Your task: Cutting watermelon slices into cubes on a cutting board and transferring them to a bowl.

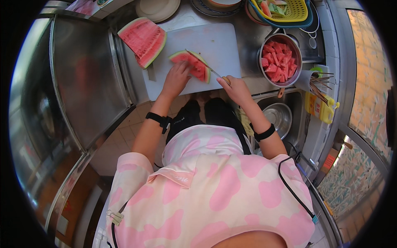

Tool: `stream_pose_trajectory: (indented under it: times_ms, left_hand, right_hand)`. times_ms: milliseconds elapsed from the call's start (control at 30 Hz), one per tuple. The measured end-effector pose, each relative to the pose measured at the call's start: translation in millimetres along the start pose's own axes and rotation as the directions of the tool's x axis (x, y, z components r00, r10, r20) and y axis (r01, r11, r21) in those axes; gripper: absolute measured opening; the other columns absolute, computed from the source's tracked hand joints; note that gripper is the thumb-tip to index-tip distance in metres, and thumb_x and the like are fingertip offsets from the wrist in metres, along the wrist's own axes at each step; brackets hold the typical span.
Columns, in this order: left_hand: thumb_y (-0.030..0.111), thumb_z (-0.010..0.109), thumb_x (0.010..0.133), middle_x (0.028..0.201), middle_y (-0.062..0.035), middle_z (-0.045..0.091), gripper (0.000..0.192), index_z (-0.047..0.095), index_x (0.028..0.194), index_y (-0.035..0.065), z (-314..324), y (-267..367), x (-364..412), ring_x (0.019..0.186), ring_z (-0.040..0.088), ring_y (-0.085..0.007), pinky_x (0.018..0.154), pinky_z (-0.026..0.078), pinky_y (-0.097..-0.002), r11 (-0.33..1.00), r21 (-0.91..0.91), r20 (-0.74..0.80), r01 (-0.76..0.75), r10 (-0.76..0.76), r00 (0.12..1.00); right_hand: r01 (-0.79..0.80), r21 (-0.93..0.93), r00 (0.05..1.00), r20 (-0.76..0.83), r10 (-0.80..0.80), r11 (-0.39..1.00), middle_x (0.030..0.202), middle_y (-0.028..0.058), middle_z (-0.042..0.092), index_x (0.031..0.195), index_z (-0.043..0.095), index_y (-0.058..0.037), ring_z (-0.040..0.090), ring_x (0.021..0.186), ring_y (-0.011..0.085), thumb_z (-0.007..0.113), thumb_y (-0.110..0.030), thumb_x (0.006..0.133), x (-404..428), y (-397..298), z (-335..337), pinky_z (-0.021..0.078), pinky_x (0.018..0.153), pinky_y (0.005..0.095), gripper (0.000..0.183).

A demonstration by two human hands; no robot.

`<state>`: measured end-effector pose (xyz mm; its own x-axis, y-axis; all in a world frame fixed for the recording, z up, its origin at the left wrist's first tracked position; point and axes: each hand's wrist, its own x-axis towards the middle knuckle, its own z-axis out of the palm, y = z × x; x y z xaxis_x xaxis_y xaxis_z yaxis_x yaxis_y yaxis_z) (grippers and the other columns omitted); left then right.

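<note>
A white cutting board (225, 40) lies on the steel counter, close in front of me. The fingers of my left hand (178, 76) press on a red watermelon slice (197, 68) with green rind. In my right hand (237, 88) is the handle of a kitchen knife (214, 71). Its blade lies diagonally across the slice, near the rind; how deep the edge sits cannot be seen. A larger watermelon wedge (144, 40) rests at the board's left, partly over its edge. Red watermelon chunks (279, 60) fill much of a metal pot (287, 83) to the right.
A yellow colander (297, 12) with rind pieces stands at the back right. Plates (158, 9) line the back. Along the right are a chopstick holder (304, 81), a yellow bottle (319, 107) and a sink (299, 108) with a metal basin (279, 119). Steel panels (86, 77) bound the left.
</note>
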<state>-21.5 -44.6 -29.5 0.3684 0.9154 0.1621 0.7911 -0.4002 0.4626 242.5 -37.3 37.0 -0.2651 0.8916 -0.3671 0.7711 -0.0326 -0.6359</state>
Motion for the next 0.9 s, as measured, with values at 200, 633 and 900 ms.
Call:
stream_pose_trajectory:
  times_ms: [200, 633, 900]
  left_hand:
    - [0.013, 0.071, 0.084, 0.116, -0.0125, 0.061, 0.03, 0.064, 0.112, 0.0059, -18.8, -0.3, 9.8, 0.106, 0.059, -0.0333, 0.089, 0.048, -0.0429, 0.987, -0.106, -0.138, 0.121, -0.135, 0.981]
    - [0.026, 0.054, 0.098, 0.11, -0.0175, 0.062, 0.027, 0.064, 0.109, 0.0031, -2.6, -20.9, 110.3, 0.11, 0.058, -0.0387, 0.101, 0.044, -0.0498, 0.999, -0.033, -0.15, 0.041, -0.046, 0.988]
    - [0.029, 0.054, 0.098, 0.113, -0.0191, 0.063, 0.032, 0.063, 0.109, -0.0003, 22.4, -25.2, 91.3, 0.122, 0.054, -0.0399, 0.109, 0.036, -0.0554, 0.983, 0.068, -0.091, 0.172, -0.165, 0.982]
  right_hand:
    - [0.005, -0.08, 1.0, -0.01, -0.006, 0.997, 0.074, 0.0254, 0.065, 0.082, 0.065, 0.0015, 0.063, 0.073, 0.0446, 0.058, -0.051, 0.094, 14.0, -9.5, 6.6, 0.0498, 0.067, 0.0506, 0.054]
    - [-0.127, -0.01, 0.991, 0.046, 0.128, 0.992, 0.074, 0.0251, 0.065, 0.08, 0.066, 0.0029, 0.064, 0.073, 0.0453, 0.057, -0.049, 0.095, 22.3, -2.6, 22.2, 0.0504, 0.067, 0.049, 0.055]
    - [-0.116, -0.124, 0.993, 0.017, 0.119, 0.986, 0.073, 0.0228, 0.066, 0.082, 0.067, -0.0014, 0.066, 0.069, 0.0417, 0.058, -0.05, 0.093, 22.1, 9.9, 44.7, 0.0528, 0.065, 0.0496, 0.051]
